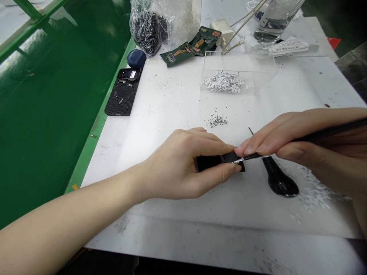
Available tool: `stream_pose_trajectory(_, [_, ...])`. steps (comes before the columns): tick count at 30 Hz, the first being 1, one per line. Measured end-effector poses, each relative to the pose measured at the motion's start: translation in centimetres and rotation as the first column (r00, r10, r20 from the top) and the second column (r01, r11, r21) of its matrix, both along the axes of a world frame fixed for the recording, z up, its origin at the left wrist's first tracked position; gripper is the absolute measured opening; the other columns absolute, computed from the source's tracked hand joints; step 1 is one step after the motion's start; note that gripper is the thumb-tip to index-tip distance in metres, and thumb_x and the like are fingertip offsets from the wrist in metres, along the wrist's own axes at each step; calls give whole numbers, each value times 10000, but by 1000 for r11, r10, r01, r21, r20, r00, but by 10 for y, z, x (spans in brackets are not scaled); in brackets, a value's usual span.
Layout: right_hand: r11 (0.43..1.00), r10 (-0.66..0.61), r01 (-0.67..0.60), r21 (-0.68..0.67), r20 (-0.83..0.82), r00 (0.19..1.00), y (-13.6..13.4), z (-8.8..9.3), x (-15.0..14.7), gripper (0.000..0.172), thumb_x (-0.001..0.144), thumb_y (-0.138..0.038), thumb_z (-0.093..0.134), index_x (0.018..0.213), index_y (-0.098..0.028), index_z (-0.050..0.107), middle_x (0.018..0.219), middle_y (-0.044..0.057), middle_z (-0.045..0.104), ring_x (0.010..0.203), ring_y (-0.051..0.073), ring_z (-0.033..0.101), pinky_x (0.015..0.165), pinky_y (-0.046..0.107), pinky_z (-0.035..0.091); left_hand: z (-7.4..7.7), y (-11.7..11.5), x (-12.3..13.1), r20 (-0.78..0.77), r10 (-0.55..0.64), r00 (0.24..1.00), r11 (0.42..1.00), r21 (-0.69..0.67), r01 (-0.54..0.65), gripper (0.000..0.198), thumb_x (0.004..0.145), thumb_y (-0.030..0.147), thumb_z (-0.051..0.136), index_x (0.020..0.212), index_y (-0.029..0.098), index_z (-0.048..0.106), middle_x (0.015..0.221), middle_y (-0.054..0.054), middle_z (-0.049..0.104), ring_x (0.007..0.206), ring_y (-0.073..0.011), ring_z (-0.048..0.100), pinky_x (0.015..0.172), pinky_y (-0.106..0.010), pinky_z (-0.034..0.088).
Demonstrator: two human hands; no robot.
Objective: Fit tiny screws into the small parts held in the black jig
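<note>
My left hand [186,164] is closed around a small black block [208,162] on the white work surface, thumb and index finger on either side of it. My right hand [304,145] grips a slim black-handled tool [321,131] like a pen. Its silvery tip meets the block's right end, between my left fingertips; whether it is a brush or tweezers I cannot make out. Under my right hand lies another tool with a bulbous black handle [282,183], its thin shaft partly hidden. Small white pieces [314,189] are scattered beside it.
Beyond my hands lie a pile of dark bits [218,121] and a clear tray [250,88] with white pieces. A black phone [122,93], blue case [136,58], green packets [183,53], plastic bags [149,32], white adapter [222,28] and glass of liquid [272,25] line the edges.
</note>
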State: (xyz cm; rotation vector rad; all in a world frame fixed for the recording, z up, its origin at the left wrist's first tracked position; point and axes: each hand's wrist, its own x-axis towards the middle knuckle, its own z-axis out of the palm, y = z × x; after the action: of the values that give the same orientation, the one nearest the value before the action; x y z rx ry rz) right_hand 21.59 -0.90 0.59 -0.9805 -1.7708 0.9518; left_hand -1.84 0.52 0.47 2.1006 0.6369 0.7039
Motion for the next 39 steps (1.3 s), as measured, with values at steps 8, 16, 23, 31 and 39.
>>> stream_pose_trajectory(8, [995,87,-90,35,69,994,2,-1,4,124,828,-235,728,902,-316,786,860,-5,772,829,264,738,688,384,627,0,0,0,6,-7,1000,1000,17,7,162,924,197,626,824,105,714,876,-84,754,776,-165,675,745,-292,521])
stream_pose_trajectory(16, [992,109,-115,46,117,987,3,2,4,163,834,-184,712,905,-316,777,873,4,772,858,263,738,719,385,620,0,1,0,16,-34,999,999,31,33,173,921,165,628,915,36,742,851,-113,747,764,-171,670,751,-299,513])
stream_pose_trajectory(23, [991,111,-119,57,128,985,1,6,4,152,847,-190,710,906,-317,768,889,0,776,885,256,740,719,379,624,0,0,0,2,-27,1000,999,24,27,165,924,175,624,938,52,734,855,-110,750,766,-167,675,768,-295,522])
stream_pose_trajectory(31, [927,-376,372,50,116,919,8,0,-16,86,895,-306,679,874,-275,756,828,-12,767,691,156,729,615,283,599,-2,-1,1,29,5,1000,999,48,-6,214,895,145,649,1058,34,732,954,-106,773,847,-149,699,865,-270,544])
stream_pose_trajectory(39, [951,-306,304,59,325,895,9,-17,-25,108,879,-302,695,962,-322,762,907,-41,781,802,153,729,702,288,587,0,-2,1,4,18,1000,998,66,-19,194,901,165,638,1022,54,741,936,-93,778,821,-137,704,872,-242,547])
